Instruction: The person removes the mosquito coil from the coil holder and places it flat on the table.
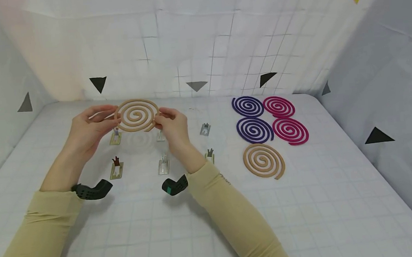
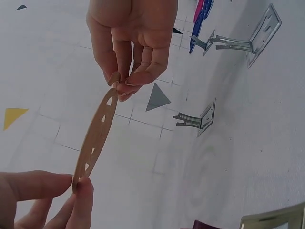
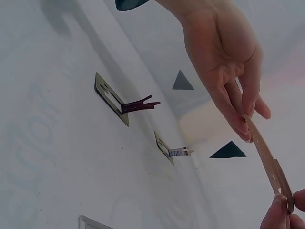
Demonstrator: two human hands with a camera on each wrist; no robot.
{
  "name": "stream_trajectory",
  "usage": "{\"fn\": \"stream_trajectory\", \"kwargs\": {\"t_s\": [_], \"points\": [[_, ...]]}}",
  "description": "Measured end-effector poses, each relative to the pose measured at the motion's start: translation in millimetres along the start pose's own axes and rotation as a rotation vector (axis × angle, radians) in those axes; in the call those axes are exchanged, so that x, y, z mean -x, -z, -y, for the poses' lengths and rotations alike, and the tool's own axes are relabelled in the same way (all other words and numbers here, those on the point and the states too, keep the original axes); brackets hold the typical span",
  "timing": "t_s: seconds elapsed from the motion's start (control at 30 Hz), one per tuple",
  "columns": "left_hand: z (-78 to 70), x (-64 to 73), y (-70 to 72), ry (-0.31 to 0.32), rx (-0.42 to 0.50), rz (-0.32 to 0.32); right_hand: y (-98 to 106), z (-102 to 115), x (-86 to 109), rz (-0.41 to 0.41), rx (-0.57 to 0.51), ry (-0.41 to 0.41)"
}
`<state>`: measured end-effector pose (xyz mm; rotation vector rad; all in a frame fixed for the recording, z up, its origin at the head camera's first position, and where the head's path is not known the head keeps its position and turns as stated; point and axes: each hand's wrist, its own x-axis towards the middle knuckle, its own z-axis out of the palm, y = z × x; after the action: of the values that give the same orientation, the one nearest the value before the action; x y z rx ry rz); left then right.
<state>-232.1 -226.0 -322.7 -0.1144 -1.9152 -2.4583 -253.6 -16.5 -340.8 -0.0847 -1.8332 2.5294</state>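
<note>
Both hands hold a tan mosquito coil raised above the table, tilted so its face shows in the head view. My left hand pinches its left edge between thumb and fingers. On the opposite edge, near the coil's outer tail, my right hand pinches it. Seen almost edge-on, the coil spans from one hand to the other in the left wrist view. Small metal coil stands sit below, among them one with a dark red prong and a silver one; the right forearm partly hides another stand.
Right of the stands lie two purple coils, two pink coils and another tan coil, grouped close together. White sheeting with triangular markers encloses the table's back and sides. A black wrist device hangs under the left wrist.
</note>
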Motion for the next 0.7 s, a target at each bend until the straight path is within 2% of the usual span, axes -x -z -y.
{"fn": "stream_trajectory", "kwargs": {"t_s": [0.37,0.53,0.7], "points": [[0.0,0.7,-4.9,0.027,-0.006,0.007,13,8,-5.2,0.041,0.030,-0.060],[3.1,2.6,-13.3,0.044,0.015,0.024,23,13,-10.4,0.040,0.061,-0.086],[8.6,3.1,-24.4,0.062,0.050,0.030,37,18,-10.5,0.081,0.087,-0.121]]}}
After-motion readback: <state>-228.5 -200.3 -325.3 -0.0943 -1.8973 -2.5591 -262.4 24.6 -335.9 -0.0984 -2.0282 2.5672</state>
